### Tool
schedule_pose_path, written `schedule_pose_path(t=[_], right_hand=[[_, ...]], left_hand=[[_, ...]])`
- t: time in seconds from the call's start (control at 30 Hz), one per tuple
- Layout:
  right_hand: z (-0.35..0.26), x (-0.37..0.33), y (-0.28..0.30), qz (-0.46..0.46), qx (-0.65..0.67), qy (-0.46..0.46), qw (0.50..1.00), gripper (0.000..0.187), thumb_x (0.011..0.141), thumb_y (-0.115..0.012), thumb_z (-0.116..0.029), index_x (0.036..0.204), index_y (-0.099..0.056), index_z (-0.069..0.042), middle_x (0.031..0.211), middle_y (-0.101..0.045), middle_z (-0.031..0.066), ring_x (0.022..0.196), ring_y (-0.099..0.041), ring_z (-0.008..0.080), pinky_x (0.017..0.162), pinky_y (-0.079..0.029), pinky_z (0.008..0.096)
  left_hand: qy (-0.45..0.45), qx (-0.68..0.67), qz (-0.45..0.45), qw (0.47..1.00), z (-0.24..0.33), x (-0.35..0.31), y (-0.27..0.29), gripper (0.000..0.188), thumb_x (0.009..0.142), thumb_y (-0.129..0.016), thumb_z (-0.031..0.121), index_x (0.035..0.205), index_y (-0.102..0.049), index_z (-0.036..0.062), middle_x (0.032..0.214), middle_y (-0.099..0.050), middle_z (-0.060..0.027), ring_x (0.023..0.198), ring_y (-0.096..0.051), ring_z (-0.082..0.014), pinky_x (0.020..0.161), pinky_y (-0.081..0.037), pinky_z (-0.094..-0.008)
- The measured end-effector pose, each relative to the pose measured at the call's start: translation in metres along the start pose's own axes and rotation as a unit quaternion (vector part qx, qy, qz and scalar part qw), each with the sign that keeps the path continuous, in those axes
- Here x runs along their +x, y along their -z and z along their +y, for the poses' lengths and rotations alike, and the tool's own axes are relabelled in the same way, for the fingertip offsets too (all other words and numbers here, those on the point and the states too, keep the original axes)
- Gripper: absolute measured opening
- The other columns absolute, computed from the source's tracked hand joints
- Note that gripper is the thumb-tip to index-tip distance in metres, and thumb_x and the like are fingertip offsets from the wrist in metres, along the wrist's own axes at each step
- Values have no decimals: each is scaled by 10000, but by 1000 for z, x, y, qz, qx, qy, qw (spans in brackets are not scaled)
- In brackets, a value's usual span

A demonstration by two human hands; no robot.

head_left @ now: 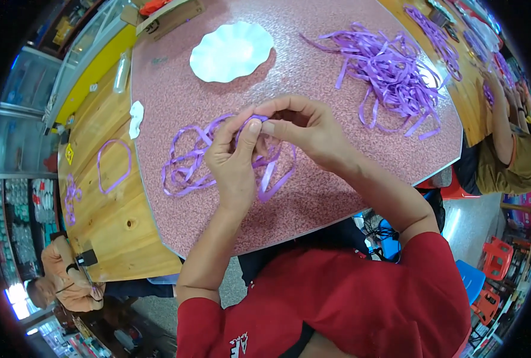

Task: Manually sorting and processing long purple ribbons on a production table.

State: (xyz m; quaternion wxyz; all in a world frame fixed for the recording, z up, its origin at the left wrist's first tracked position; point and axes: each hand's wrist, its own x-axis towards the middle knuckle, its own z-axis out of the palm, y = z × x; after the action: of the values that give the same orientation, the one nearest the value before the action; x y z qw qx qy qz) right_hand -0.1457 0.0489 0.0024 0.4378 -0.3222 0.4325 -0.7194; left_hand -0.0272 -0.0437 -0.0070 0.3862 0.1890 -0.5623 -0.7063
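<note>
Both my hands meet over the middle of the pink speckled table [188, 230]. My left hand [232, 152] and my right hand [310, 128] pinch a purple ribbon [255, 121] between thumbs and fingertips. Part of that ribbon is hidden behind the fingers. Loose loops of purple ribbon [185, 132] lie on the table to the left of and beneath my hands, and some strands [270, 179] show just right of my left wrist. Far right, a large tangled heap of purple ribbon [385, 65] spreads over the tabletop.
Beyond my hands stands a white wavy-edged dish [232, 52]. A crumpled white scrap [136, 119] lies at the left edge. On the wooden table [128, 244] at left is a purple ribbon loop [100, 167]. A cardboard box [167, 21] sits far left; co-workers sit at both sides.
</note>
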Motion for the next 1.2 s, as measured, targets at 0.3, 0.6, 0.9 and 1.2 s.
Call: schedule_pose_path(t=[0.3,0.6,0.9,1.2], right_hand=[[-4,2,-3,39,-59,36,997,184,876,-659,-49,1058,-658,-21,992,-673,62,878,-619,120,727,-518,260],[-6,2,-1,39,-73,27,996,193,895,-647,-100,1072,-659,-24,918,-662,44,796,-601,100,663,-518,258],[-2,2,3,13,-16,12,1000,203,926,-611,-128,1092,-627,-12,872,-634,33,765,-585,95,646,-495,248],[-7,2,-2,30,-85,24,996,208,925,-619,-143,1084,-624,-10,865,-644,36,749,-587,87,631,-498,234]], left_hand=[[-7,-33,-20,999,5,0,2,189,919,-617,78,1095,-658,24,753,-585,5,573,-481,-37,495,-372,-176],[0,-22,-23,999,8,-1,3,137,920,-618,84,1047,-631,35,751,-564,27,547,-414,-15,473,-325,-172],[17,-24,-24,999,7,0,5,130,909,-641,103,1022,-654,40,688,-506,77,552,-364,2,482,-267,-173],[57,-68,-34,996,3,3,11,135,911,-645,137,990,-660,29,646,-492,68,523,-349,-11,462,-251,-188]])
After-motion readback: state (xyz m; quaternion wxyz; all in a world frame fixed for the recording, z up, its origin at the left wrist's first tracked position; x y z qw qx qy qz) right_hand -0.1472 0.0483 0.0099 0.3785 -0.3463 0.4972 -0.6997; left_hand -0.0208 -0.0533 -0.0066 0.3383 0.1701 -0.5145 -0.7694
